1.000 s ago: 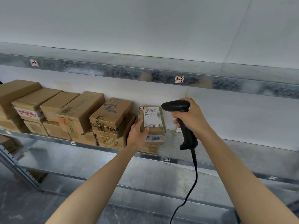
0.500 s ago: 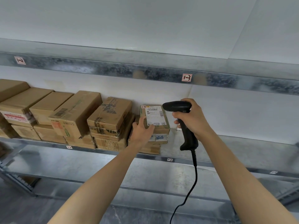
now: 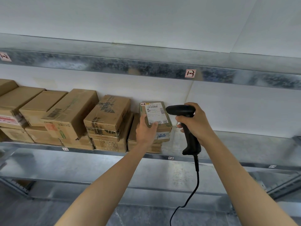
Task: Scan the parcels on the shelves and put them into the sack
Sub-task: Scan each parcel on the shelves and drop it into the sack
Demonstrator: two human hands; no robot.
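Small parcel point(image 3: 154, 111) tops the right-end stack on the shelf point(image 3: 244, 141). Left hand point(image 3: 145, 129) grips its near-left corner; right hand point(image 3: 195, 123) holds the scanner point(image 3: 180, 110). Stiff cardboard, probably light. Best gripped across the side edges.

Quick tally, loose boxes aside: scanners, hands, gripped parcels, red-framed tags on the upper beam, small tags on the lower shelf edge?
Scanner: 1
Hands: 2, left hand, right hand
Gripped parcel: 1
Red-framed tags: 2
Small tags: 3
Total: 9
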